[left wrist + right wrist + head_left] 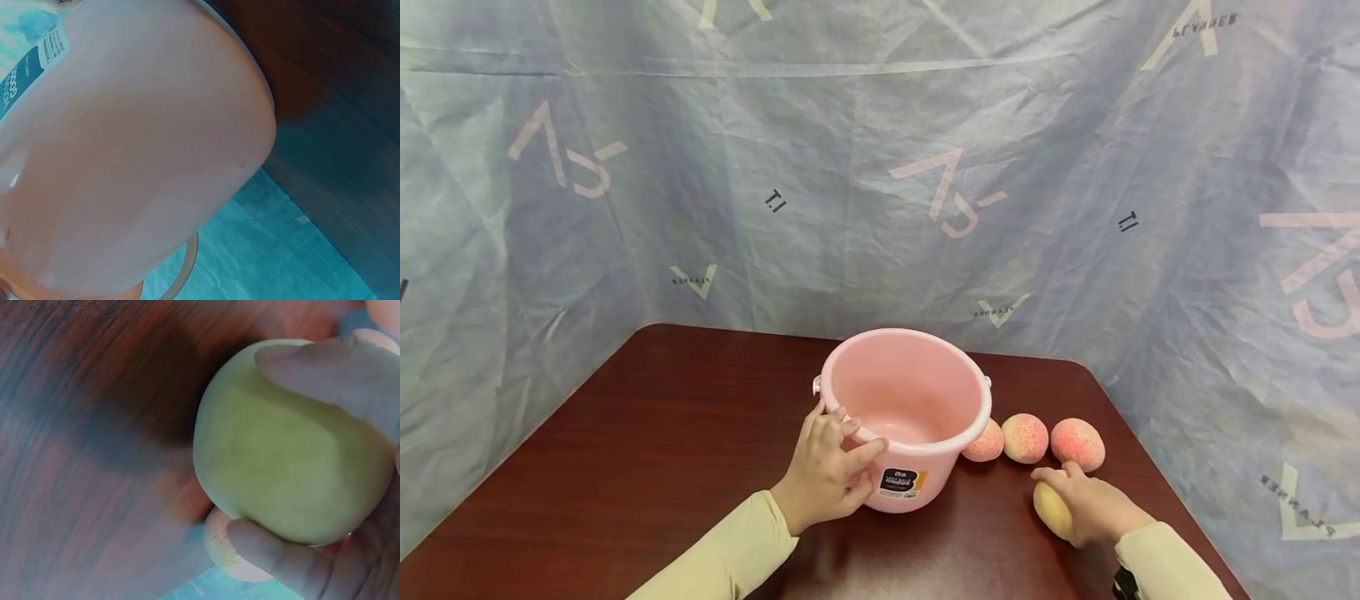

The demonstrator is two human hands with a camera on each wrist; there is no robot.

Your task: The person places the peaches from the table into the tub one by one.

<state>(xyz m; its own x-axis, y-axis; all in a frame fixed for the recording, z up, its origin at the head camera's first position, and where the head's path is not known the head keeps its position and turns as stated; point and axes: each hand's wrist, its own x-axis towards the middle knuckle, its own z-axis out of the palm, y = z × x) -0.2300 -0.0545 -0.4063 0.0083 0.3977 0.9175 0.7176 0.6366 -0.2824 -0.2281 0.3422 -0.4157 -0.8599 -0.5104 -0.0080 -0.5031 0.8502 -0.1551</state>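
Observation:
A pink bucket stands upright on the table, its open top showing no contents. My left hand holds its near left rim, with fingers over the edge. The left wrist view is filled by the bucket's side wall; the hand itself is hidden there. To the right of the bucket, my right hand grips a smooth yellow fruit, thumb and fingers on opposite sides. Close up, the yellow fruit looks rounded and yellow-green. Whether it touches the table I cannot tell.
Three pink-and-yellow speckled peaches, a left one partly hidden by the bucket, a middle one and a right one, lie in a row beyond the right hand. The dark red-brown table meets grey printed cloth at back and sides.

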